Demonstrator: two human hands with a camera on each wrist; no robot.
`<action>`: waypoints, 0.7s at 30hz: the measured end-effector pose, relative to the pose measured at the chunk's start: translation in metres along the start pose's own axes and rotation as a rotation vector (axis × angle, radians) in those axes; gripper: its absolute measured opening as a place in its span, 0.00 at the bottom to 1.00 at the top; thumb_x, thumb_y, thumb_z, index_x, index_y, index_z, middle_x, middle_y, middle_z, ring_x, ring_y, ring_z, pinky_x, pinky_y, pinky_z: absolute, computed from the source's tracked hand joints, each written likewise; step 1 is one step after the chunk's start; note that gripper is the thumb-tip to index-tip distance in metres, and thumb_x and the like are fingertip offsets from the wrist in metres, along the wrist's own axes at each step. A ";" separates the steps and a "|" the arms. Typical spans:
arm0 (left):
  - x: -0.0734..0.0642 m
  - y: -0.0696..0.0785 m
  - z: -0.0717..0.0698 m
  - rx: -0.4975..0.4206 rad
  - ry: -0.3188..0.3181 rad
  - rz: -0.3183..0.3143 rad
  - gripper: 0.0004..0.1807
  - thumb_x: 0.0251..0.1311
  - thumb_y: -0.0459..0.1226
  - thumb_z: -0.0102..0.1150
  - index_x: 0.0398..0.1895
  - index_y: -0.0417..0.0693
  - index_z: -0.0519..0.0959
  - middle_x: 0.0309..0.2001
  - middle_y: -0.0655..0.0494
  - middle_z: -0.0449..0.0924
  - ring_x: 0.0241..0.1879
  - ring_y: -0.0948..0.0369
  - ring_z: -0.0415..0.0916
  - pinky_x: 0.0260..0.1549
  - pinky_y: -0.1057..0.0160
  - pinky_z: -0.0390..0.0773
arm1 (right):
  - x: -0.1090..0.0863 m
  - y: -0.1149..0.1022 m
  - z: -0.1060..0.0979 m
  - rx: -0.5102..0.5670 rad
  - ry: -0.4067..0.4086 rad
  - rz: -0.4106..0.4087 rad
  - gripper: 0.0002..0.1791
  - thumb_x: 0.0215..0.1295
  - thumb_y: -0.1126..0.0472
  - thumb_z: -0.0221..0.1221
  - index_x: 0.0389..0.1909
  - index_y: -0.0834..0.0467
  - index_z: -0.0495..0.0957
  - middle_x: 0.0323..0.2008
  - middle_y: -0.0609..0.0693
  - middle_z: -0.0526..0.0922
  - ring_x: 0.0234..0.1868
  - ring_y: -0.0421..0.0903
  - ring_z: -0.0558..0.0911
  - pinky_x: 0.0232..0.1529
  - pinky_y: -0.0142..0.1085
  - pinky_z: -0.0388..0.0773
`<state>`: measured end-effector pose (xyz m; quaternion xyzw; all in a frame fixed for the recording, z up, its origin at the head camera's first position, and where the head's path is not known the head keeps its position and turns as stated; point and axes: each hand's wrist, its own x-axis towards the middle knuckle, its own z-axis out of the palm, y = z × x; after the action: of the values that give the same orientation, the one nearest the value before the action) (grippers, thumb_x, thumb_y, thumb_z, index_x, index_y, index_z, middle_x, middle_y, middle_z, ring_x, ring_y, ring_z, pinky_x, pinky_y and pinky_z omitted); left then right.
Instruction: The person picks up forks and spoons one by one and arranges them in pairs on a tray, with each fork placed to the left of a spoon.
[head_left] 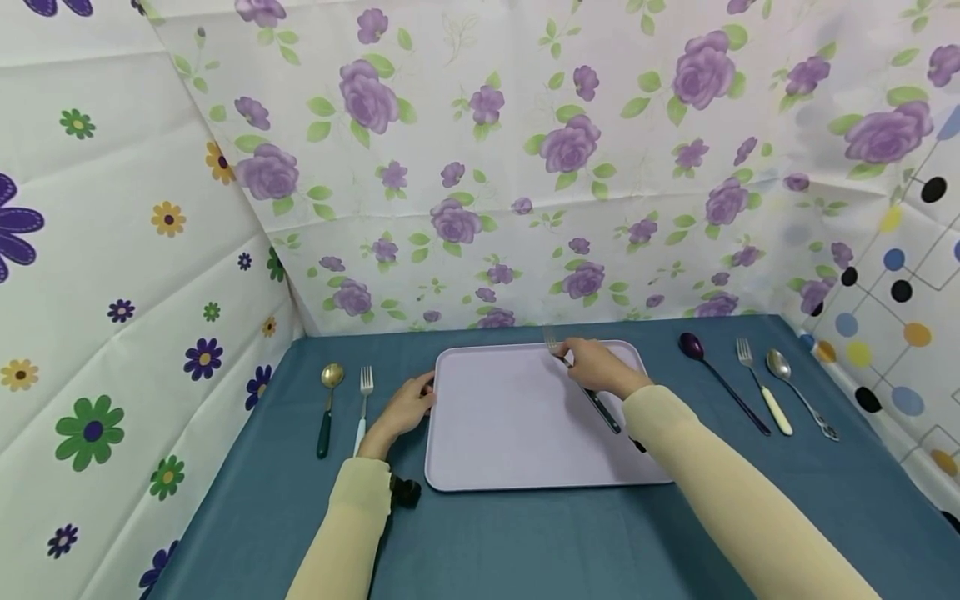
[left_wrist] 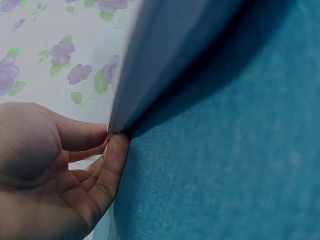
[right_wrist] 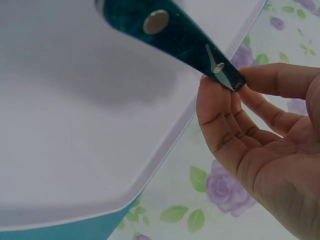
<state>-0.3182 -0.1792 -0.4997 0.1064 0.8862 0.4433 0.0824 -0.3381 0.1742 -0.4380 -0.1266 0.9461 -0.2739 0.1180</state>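
A pale lilac tray (head_left: 510,433) lies on the blue-green tablecloth. At its left edge my left hand (head_left: 405,408) pinches the rim between thumb and fingers; the left wrist view shows this grip on the tray's side (left_wrist: 155,65) close up. Over the tray's right half, my right hand (head_left: 597,367) holds a fork (head_left: 595,406) by its neck, just below the tines. The fork's tines point to the back wall, and its dark green riveted handle (right_wrist: 175,37) slants toward the front right, above the tray. In the right wrist view the tines are out of sight.
Left of the tray lie a gold spoon (head_left: 325,417) with a green handle and a fork (head_left: 366,383) with a pale blue handle. To the right are a dark purple spoon (head_left: 693,346), a cream-handled fork (head_left: 776,410) and a silver spoon (head_left: 780,365). Patterned cloth walls (head_left: 465,275) surround the table.
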 end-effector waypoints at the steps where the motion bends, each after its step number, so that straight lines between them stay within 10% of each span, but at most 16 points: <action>1: 0.000 0.000 0.000 -0.002 0.001 0.000 0.27 0.77 0.28 0.45 0.76 0.26 0.61 0.43 0.44 0.70 0.43 0.51 0.75 0.47 0.51 0.82 | 0.001 -0.001 0.001 0.002 -0.001 0.002 0.25 0.67 0.73 0.52 0.66 0.66 0.74 0.39 0.59 0.82 0.24 0.45 0.74 0.25 0.35 0.73; 15: 0.002 -0.002 0.001 -0.003 0.003 0.014 0.26 0.77 0.27 0.45 0.75 0.25 0.62 0.41 0.45 0.71 0.41 0.53 0.76 0.46 0.51 0.83 | 0.005 -0.017 0.017 -0.029 0.030 -0.050 0.24 0.64 0.74 0.54 0.62 0.67 0.77 0.49 0.62 0.83 0.32 0.47 0.77 0.31 0.37 0.75; 21: 0.002 -0.002 0.000 -0.002 0.009 0.003 0.27 0.76 0.26 0.46 0.75 0.26 0.62 0.41 0.45 0.71 0.42 0.53 0.76 0.46 0.51 0.83 | 0.006 -0.022 0.020 -0.015 0.029 -0.059 0.24 0.63 0.74 0.55 0.61 0.67 0.77 0.38 0.56 0.81 0.27 0.46 0.75 0.27 0.36 0.73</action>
<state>-0.3201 -0.1800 -0.5019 0.1058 0.8860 0.4447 0.0778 -0.3338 0.1451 -0.4434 -0.1515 0.9455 -0.2721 0.0954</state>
